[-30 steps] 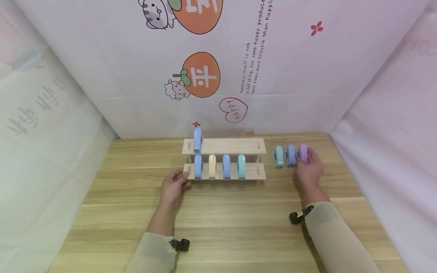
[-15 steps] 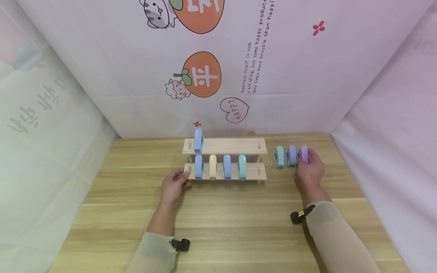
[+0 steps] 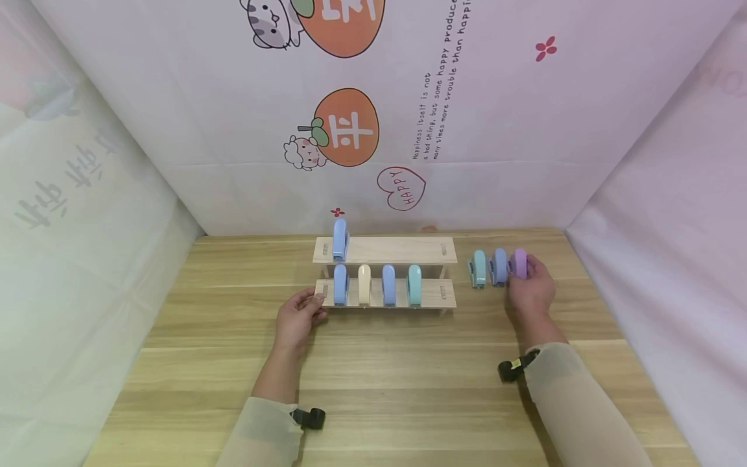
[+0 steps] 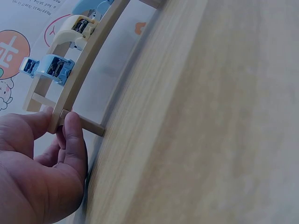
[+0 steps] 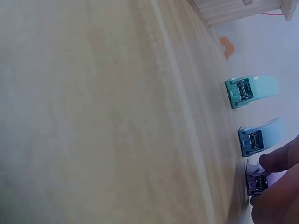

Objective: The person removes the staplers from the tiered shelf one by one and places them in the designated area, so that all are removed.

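Note:
My left hand (image 3: 296,319) pinches the left end of the lower step of a two-step wooden rack (image 3: 434,293), thumb above and fingers beneath. On that step stand a blue stapler (image 3: 340,284), a cream stapler (image 3: 364,284), another blue stapler (image 3: 388,284) and a teal stapler (image 3: 414,284). One more blue stapler (image 3: 340,239) is on the upper step's left end. At right, my right hand (image 3: 532,289) holds a purple stapler (image 3: 517,263) between thumb and fingers; in the right wrist view its far side is hidden by them.
Left of the purple stapler, a blue stapler (image 3: 498,266) and a teal stapler (image 3: 478,268) stand in a row on the wooden table (image 3: 385,395). A white printed sheet (image 3: 496,143) rises behind the table's back edge, with more white cloth (image 3: 671,259) at both sides.
Both hands keep their places, on the rack and at the purple stapler. The whole head view has shifted very slightly; no stapler has visibly moved.

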Demonstrator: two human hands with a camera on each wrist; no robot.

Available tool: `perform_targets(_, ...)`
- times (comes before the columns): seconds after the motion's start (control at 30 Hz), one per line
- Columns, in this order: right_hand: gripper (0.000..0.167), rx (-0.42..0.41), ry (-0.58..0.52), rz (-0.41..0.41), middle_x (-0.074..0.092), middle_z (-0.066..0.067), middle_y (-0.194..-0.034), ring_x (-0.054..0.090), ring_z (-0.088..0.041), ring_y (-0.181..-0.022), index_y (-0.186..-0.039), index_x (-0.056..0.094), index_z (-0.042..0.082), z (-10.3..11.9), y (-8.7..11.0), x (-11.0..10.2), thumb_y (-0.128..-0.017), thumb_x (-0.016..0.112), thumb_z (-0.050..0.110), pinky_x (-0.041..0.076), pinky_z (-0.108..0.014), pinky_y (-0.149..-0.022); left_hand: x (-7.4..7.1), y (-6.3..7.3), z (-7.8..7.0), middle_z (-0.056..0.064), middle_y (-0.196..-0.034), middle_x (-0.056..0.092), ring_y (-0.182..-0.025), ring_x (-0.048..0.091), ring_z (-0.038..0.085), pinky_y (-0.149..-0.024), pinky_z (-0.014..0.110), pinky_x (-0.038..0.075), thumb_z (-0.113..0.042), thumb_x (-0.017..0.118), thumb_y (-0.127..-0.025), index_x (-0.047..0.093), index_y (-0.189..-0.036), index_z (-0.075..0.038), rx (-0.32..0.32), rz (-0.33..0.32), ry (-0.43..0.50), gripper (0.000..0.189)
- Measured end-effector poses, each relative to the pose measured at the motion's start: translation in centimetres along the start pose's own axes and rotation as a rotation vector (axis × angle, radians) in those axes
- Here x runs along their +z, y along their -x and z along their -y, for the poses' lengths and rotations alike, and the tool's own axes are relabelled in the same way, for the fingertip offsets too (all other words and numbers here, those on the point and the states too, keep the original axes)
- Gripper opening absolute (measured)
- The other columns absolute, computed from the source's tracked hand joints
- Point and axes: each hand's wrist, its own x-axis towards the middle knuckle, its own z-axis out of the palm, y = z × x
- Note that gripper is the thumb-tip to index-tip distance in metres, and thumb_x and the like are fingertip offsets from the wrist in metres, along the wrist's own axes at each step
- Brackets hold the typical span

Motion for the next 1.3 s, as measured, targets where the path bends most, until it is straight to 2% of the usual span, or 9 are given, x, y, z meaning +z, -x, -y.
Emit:
perform_targets(0.27, 0.077, -0.007, -0.071, 0.017, 0.024, 0.002, -0.170, 0.025, -0.015, -0.154, -0.165, 0.026, 0.027, 0.1, 0.5, -0.2, -0.101, 0.062, 0.003, 0.027, -0.029, -0.125, 0.0, 0.0, 0.0, 0.014, -0.118, 0.065, -0.093, 0.068, 0.022, -0.087, 0.031, 0.064, -0.017, 0.073, -0.099, 0.059, -0.138, -0.003, -0.002, 0.001, -0.004, 0.044)
perform_targets(0.43, 0.075, -0.044, -0.051, -0.028, 0.029, 0.002, -0.168, 0.029, -0.013, -0.153, -0.163, 0.033, 0.024, 0.5, 0.8, -0.5, -0.098, 0.066, 0.005, 0.027, -0.026, -0.125, 0.0, -0.1, -0.1, 0.014, -0.117, 0.065, -0.094, 0.068, 0.022, -0.087, 0.031, 0.064, -0.018, 0.074, -0.098, 0.059, -0.138, -0.002, -0.004, 0.004, -0.002, 0.045)
perform_targets(0.57, 0.077, -0.063, -0.095, -0.043, 0.031, 0.002, -0.167, 0.030, -0.011, -0.152, -0.161, 0.036, 0.025, 0.9, 1.1, -0.5, -0.095, 0.065, 0.001, 0.026, -0.024, -0.125, -0.1, -0.2, -0.1, 0.014, -0.117, 0.065, -0.095, 0.068, 0.023, -0.087, 0.031, 0.064, -0.017, 0.074, -0.099, 0.059, -0.137, -0.002, -0.003, 0.008, 0.002, 0.044)
perform_targets(0.8, 0.074, -0.126, -0.014, -0.059, 0.033, 0.000, -0.167, 0.032, -0.012, -0.152, -0.162, 0.035, 0.023, 1.5, 1.4, -0.6, -0.095, 0.061, 0.002, 0.029, -0.024, -0.124, -0.1, -0.1, -0.1, 0.015, -0.116, 0.065, -0.093, 0.068, 0.023, -0.087, 0.031, 0.064, -0.017, 0.074, -0.099, 0.059, -0.138, -0.001, -0.003, 0.006, 0.012, 0.045)
perform_targets(1.1, 0.072, -0.118, -0.085, -0.061, 0.037, -0.001, -0.165, 0.036, -0.014, -0.150, -0.160, 0.040, 0.024, 2.3, 2.8, 0.3, -0.095, 0.063, 0.000, 0.032, -0.024, -0.123, -0.1, -0.2, 0.0, 0.015, -0.117, 0.065, -0.093, 0.068, 0.022, -0.087, 0.032, 0.065, -0.016, 0.073, -0.099, 0.059, -0.137, -0.002, -0.008, 0.004, 0.005, 0.044)
perform_targets(1.3, 0.066, -0.186, -0.107, -0.041, 0.042, -0.006, -0.162, 0.041, -0.020, -0.148, -0.156, 0.045, 0.018, 2.9, 4.1, 1.3, -0.096, 0.064, 0.000, 0.036, -0.028, -0.122, 0.0, -0.2, -0.1, 0.015, -0.116, 0.065, -0.091, 0.068, 0.022, -0.086, 0.032, 0.065, -0.015, 0.074, -0.098, 0.059, -0.138, -0.001, -0.004, 0.001, 0.016, 0.045)
